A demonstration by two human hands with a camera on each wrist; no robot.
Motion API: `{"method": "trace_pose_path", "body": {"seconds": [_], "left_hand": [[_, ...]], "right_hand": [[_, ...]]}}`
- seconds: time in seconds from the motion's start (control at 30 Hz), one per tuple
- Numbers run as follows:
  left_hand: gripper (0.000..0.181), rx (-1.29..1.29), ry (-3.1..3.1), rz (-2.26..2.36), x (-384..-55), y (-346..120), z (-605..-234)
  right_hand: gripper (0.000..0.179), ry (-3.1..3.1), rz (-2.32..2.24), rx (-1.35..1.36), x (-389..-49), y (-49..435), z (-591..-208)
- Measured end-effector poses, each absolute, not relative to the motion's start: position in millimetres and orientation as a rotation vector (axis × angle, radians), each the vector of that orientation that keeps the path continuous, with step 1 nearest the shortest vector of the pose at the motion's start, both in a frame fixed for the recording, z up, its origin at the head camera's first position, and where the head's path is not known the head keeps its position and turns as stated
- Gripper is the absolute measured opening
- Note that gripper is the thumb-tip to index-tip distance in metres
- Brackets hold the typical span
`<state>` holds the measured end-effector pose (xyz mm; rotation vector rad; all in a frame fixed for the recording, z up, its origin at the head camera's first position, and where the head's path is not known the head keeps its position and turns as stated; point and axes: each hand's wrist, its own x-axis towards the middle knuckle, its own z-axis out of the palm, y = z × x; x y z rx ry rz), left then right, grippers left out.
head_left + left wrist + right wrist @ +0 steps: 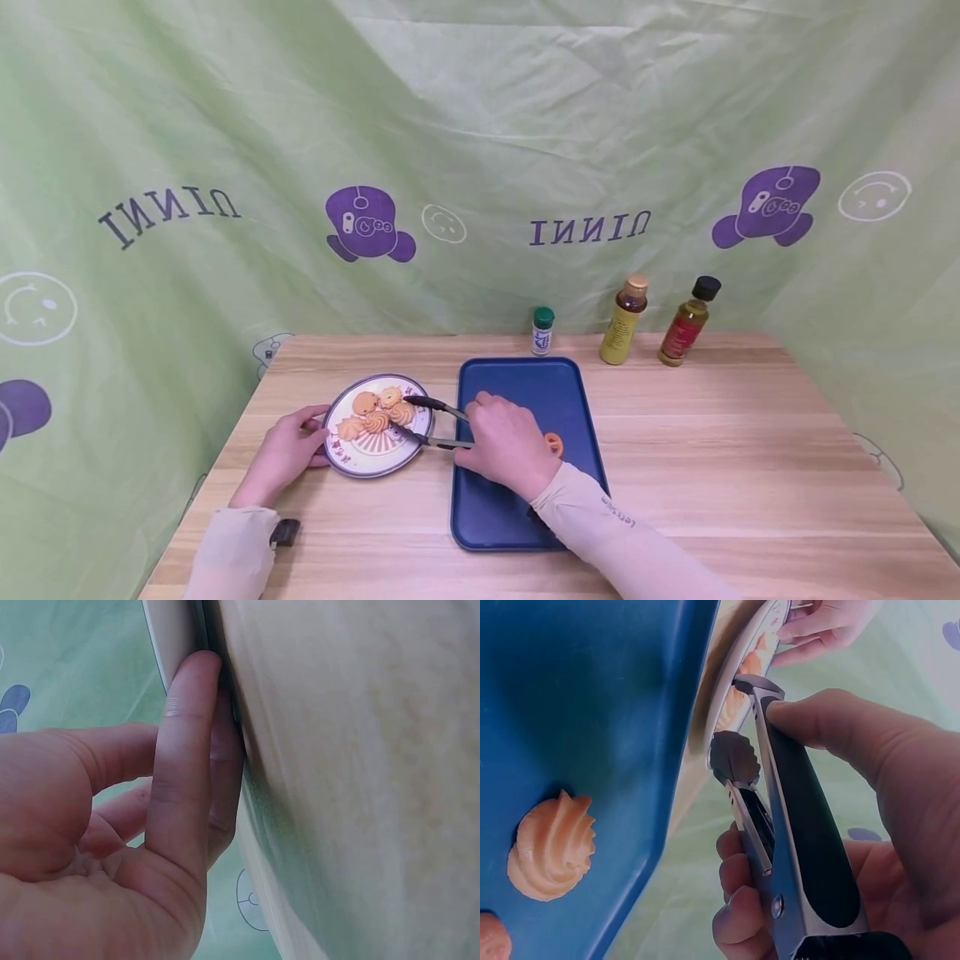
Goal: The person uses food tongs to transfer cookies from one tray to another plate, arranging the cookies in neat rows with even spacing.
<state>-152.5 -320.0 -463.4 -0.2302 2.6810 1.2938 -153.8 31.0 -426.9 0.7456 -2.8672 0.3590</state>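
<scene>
My left hand (pixel 281 454) holds the left edge of a white plate (pixel 369 468) with a dark blue rim. In the left wrist view its fingers (pixel 184 757) reach the plate's edge close to the tabletop. Several butter cookies (pixel 377 422) lie on the plate, some piped in swirls. My right hand (pixel 510 442) grips metal tongs (pixel 810 832) with black handle pads, thumb along one arm. Spread apart, the tong tips stand over the plate's right side, among the cookies. Beneath the right hand is a blue tray (pixel 487 508); a swirl cookie (pixel 553 847) lies on it.
A pretzel-shaped orange cookie (pixel 553 443) shows on the tray beside the right wrist. Along the table's back edge stand a green-capped shaker (pixel 542 332), a yellow-labelled bottle (pixel 624 321) and a black-capped bottle (pixel 687 323). A green printed curtain (pixel 480 125) hangs behind.
</scene>
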Motion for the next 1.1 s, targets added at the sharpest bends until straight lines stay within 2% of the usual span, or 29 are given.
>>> {"method": "trace_pose_path", "body": {"seconds": [0.5,1.1], "left_hand": [[0.053,-0.235,2.702,1.263,-150,-320,-461],[0.054,-0.264,2.682,1.254,-151,-321,-462]], "right_hand": [[0.046,-2.898,0.468,0.687,-144,42,-428],[0.049,-2.887,0.48,0.592,-120,96,-427]]}}
